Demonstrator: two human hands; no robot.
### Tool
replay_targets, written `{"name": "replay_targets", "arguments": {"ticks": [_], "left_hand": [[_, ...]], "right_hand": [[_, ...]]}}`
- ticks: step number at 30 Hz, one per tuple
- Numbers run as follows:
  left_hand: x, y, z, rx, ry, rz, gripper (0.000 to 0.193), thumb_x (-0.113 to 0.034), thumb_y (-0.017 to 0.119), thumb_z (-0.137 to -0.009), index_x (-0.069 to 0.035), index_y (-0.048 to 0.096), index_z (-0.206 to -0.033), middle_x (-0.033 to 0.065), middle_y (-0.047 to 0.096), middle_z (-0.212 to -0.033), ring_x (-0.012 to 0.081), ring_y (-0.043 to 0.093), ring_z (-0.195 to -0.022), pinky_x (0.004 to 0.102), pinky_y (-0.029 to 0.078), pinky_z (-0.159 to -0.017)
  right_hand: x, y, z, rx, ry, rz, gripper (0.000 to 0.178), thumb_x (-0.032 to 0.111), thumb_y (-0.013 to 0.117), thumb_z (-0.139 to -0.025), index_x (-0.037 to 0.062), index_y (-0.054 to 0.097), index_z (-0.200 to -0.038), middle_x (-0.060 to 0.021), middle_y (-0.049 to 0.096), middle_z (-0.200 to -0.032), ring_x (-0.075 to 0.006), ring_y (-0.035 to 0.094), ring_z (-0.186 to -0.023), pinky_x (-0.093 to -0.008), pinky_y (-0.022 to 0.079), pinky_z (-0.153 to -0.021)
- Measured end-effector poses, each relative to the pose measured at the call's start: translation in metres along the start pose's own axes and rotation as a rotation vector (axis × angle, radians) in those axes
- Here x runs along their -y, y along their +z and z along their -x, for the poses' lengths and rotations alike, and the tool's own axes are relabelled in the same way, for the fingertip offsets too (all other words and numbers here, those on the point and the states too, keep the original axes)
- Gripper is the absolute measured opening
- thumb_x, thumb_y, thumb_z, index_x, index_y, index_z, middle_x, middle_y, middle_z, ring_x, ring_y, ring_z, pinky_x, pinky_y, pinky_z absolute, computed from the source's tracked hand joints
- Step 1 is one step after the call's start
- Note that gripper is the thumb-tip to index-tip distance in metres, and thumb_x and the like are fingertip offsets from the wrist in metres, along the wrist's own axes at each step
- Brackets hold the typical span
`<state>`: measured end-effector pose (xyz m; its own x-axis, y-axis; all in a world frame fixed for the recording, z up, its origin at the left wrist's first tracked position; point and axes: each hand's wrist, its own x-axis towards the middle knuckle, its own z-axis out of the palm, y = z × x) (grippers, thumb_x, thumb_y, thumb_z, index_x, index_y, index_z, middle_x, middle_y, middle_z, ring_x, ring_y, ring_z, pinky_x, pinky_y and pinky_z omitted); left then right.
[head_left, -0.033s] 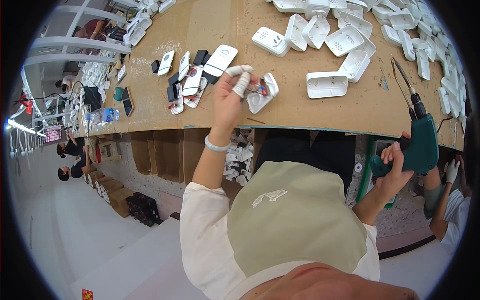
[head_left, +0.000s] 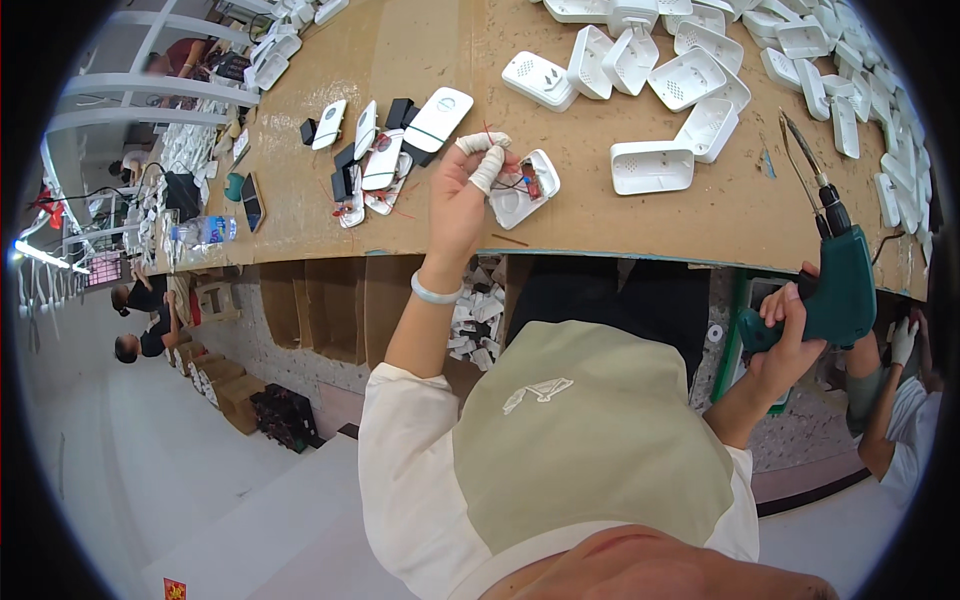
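My left hand (head_left: 465, 185), its thumb and fingertip wrapped in pale tape, is closed in a pinch on thin wires. A red wire end pokes up above the fingertips, and dark and blue wires run to a small white plastic case (head_left: 522, 208). Inside the case a small red-brown part (head_left: 532, 180) shows. The case rests on the cardboard-covered bench (head_left: 560, 228) near its front edge. My right hand (head_left: 785, 340) is wrapped round the grip of a green soldering gun (head_left: 845, 290), its metal tip and thin feed tube pointing up over the bench's right side.
White cases with wires and black blocks (head_left: 375, 165) lie left of my left hand. Empty white housings (head_left: 652, 168) are piled at the back right. A phone (head_left: 254, 203) and bottle (head_left: 205, 231) are at the left. Another person's gloved hand (head_left: 905, 340) is at far right.
The white case has turned so its inside and the red-brown part show more. My left fingers have shifted slightly, and a red wire now sticks up above them. My right hand stays put.
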<state>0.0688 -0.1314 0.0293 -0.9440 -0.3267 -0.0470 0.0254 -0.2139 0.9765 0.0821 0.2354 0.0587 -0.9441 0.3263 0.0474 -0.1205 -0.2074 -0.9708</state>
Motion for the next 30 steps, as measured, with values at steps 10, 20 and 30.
{"name": "replay_targets", "arguments": {"ticks": [10,20,30], "left_hand": [[0.025,0.018,0.048,-0.313,0.289,-0.929,0.014,-0.008,0.067,-0.096,0.001,0.067,-0.105,0.0067,0.068,-0.087,0.0093,0.060,-0.070,0.0248,0.049,-0.062],[0.007,0.028,0.038,-0.148,0.246,-1.072,0.018,-0.004,0.069,-0.090,0.003,0.065,-0.106,0.0090,0.068,-0.084,0.0141,0.063,-0.072,0.0271,0.051,-0.067],[0.023,0.081,0.062,-0.108,0.531,-0.889,0.021,0.002,0.076,-0.078,-0.005,0.074,-0.098,0.0081,0.068,-0.087,0.0257,0.061,-0.082,0.0354,0.049,-0.073]], "right_hand": [[-0.005,0.007,0.013,0.037,0.026,0.031,0.034,-0.005,0.060,-0.089,-0.0083,0.055,-0.122,-0.0102,0.059,-0.085,-0.0097,0.046,-0.056,-0.0265,0.041,-0.052],[-0.003,0.008,0.010,0.062,0.045,0.037,0.036,-0.003,0.061,-0.089,-0.0070,0.054,-0.124,-0.0038,0.048,-0.071,-0.0105,0.043,-0.056,-0.0265,0.039,-0.055],[-0.014,-0.005,0.028,0.129,0.088,0.244,0.039,-0.009,0.066,-0.087,-0.0045,0.056,-0.124,-0.0106,0.065,-0.100,-0.0082,0.052,-0.060,-0.0233,0.043,-0.051]]}}
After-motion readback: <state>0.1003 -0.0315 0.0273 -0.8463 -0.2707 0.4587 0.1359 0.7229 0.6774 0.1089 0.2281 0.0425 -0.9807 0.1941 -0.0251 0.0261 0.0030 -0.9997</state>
